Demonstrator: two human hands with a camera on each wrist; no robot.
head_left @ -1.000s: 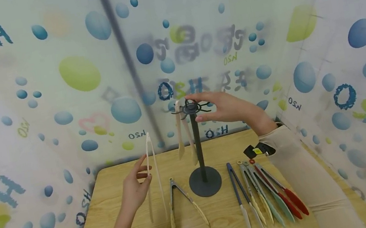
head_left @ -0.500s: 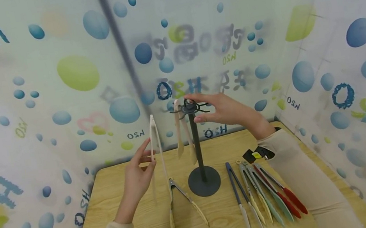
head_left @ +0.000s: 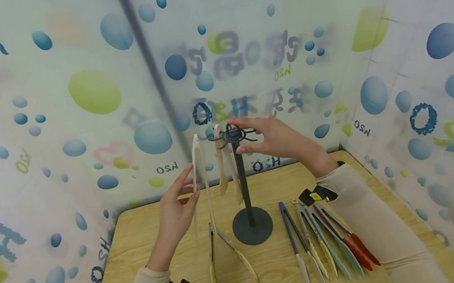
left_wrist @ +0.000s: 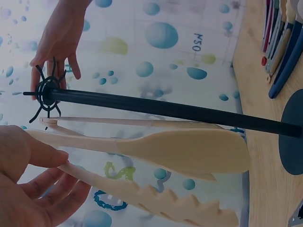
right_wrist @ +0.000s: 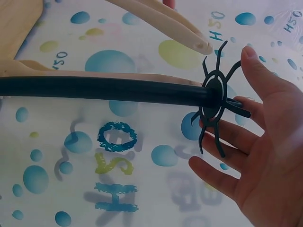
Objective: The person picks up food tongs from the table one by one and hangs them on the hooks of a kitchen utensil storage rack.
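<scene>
In my left hand (head_left: 175, 210) I pinch a pair of cream tongs (head_left: 195, 163), pivot end up and its two arms hanging down. The left wrist view shows its broad paddle head (left_wrist: 189, 149) and a toothed second arm. A black utensil stand (head_left: 243, 178) with a ring of hooks rises beside it. My right hand (head_left: 277, 139) holds the stand's top, fingers and thumb spread around the hooks. Another cream pair of tongs (head_left: 221, 162) hangs from a hook on the left side. In the right wrist view, the held tongs' holed end (right_wrist: 201, 46) is close to the hook tips.
Tongs with yellow tips (head_left: 238, 254) lie spread on the wooden table (head_left: 138, 252), left of the stand's round base (head_left: 254, 233). To the right lie blue-handled tongs (head_left: 298, 248), then yellow, green and red tongs (head_left: 364, 248). A patterned curtain surrounds the table.
My left hand has carried the cream tongs up and to the right, nearer the stand's hooks. The right hand has stayed at the stand's top.
</scene>
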